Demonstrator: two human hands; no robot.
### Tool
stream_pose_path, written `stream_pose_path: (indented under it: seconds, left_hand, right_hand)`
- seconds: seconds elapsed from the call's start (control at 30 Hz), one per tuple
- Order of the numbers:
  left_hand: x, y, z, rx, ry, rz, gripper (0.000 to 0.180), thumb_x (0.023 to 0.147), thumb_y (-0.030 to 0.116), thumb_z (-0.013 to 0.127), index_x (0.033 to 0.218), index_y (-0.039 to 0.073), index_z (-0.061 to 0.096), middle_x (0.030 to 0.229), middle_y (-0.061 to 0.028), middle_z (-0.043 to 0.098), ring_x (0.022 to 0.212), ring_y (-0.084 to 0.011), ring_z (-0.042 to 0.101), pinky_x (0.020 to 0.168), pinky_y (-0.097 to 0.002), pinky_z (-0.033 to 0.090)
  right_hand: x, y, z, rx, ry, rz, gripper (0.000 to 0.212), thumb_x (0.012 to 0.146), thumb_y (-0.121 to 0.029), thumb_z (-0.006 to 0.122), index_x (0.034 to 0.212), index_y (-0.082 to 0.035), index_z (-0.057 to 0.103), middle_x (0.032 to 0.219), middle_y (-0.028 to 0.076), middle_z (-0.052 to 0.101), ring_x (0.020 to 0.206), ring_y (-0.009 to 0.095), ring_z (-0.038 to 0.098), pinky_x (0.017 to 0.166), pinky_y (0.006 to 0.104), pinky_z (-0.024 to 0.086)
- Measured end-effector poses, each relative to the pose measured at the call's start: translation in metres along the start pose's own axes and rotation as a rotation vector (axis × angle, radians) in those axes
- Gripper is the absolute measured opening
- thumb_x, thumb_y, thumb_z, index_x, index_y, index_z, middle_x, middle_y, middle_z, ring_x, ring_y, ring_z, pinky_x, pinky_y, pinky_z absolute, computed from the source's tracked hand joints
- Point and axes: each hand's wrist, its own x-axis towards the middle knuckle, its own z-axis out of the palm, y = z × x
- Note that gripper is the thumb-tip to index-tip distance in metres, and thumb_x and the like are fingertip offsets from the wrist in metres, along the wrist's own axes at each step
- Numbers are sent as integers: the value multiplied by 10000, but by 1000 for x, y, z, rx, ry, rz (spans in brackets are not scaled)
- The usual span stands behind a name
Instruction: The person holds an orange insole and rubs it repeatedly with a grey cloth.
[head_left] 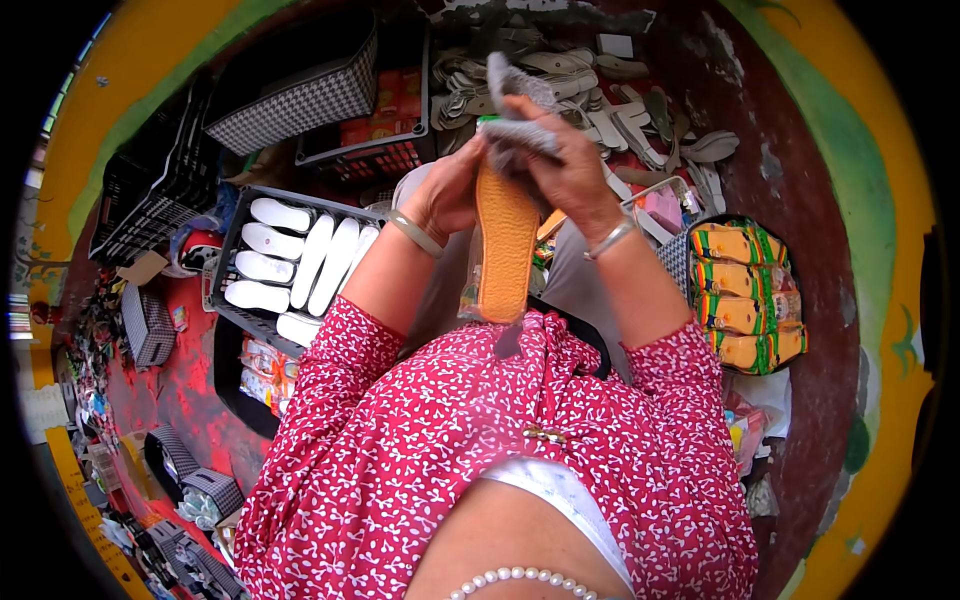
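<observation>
In front of my chest hangs an orange textured insole (507, 235), its toe end up and partly hidden by my hands. Clear plastic shows along its lower left edge, and a bit of green at its top. My left hand (452, 192) is closed on the insole's upper left side. Fingers bent, my right hand (572, 170) grips a grey fuzzy flat piece (522, 88), which overlaps the insole's top. That piece looks folded or doubled and is slightly blurred. Whether the right fingers also touch the insole I cannot tell.
On the left, a dark crate (252, 195) holds several white insoles (312, 255). A checked basket (676, 262) on the right carries packaged orange insoles (745, 290). Loose pale insoles (600, 100) lie heaped beyond my hands. Another checked bin (300, 95) stands far left.
</observation>
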Motion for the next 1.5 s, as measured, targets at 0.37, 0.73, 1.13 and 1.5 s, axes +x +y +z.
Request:
stream_pose_path:
  seconds: [0.37,0.73,1.13,1.5]
  left_hand:
    - [-11,-23,-54,-303,-137,2,578,945,470,316,1193,-24,488,1157,-201,560,1034,-310,570,927,-429,442]
    - [-17,-26,6,-97,74,53,706,897,612,258,1325,64,379,1339,-115,432,1222,-262,428,1018,-411,348]
    - [-27,-29,-22,-223,21,164,729,891,619,273,1297,27,398,1267,-221,468,1174,-331,466,995,-473,368]
    - [-17,-42,-7,-253,-87,98,591,933,535,271,1285,88,433,1301,-96,471,1196,-262,449,1023,-405,339]
  right_hand:
    - [-82,2,36,-287,-382,-180,527,768,-219,592,1270,-109,476,1341,107,446,1254,265,405,1053,449,243]
    - [-44,7,24,-496,-122,-197,550,758,-261,602,1271,-112,472,1359,121,417,1279,272,367,1066,438,229]
    - [-117,7,23,-348,-514,-340,576,752,-254,602,1295,-138,453,1369,123,398,1289,289,351,1075,465,203]
    - [-45,27,26,-373,-30,-88,609,786,-313,593,1334,-124,407,1403,136,350,1313,301,305,1076,467,184]
